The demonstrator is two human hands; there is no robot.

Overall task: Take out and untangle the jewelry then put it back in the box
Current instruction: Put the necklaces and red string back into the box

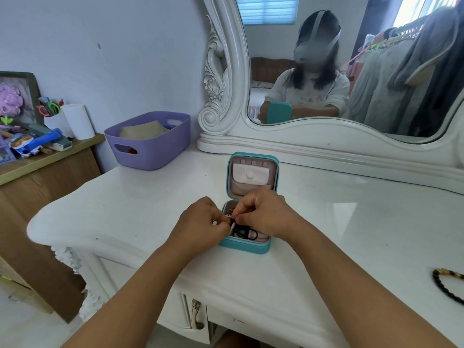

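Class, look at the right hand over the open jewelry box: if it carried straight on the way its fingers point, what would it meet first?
The right hand points left toward the left hand, so it would probably meet those fingertips first, since both pinch the black jewelry between them above the box. Depth is unclear.

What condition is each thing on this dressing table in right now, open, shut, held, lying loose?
Small teal jewelry box: open, lid upright.
White snap pocket inside the lid: shut.
Tangled black cord jewelry: partly in the box, pinched at its top.
Left hand: pinching the jewelry.
Right hand: pinching it too.
Dark beaded bracelet: lying loose on the tabletop.
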